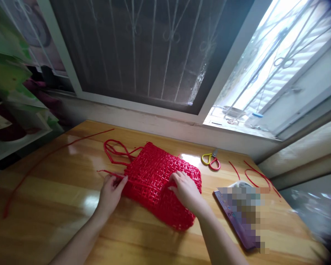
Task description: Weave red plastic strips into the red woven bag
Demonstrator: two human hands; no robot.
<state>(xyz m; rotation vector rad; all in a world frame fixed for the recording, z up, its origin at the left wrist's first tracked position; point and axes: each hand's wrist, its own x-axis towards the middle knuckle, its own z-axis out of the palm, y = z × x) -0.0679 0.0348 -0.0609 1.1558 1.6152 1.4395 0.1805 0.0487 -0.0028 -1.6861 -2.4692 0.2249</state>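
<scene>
A red bag-like piece woven from shiny plastic strips lies tilted on the wooden table, with loops of red cord at its far left corner. My left hand is at its left edge, thumb and fingers pinched on a thin red strip. One end of this strip sticks out past the hand, while the rest runs across the weave. My right hand lies over the right part of the woven bag, its fingers bent against the weave. The right fingertips are partly hidden.
Scissors with yellow and red handles lie beyond the right hand. Nearer are a phone and a white roll. Loose red strips lie at the right, and a long one at the left. A window stands behind the table.
</scene>
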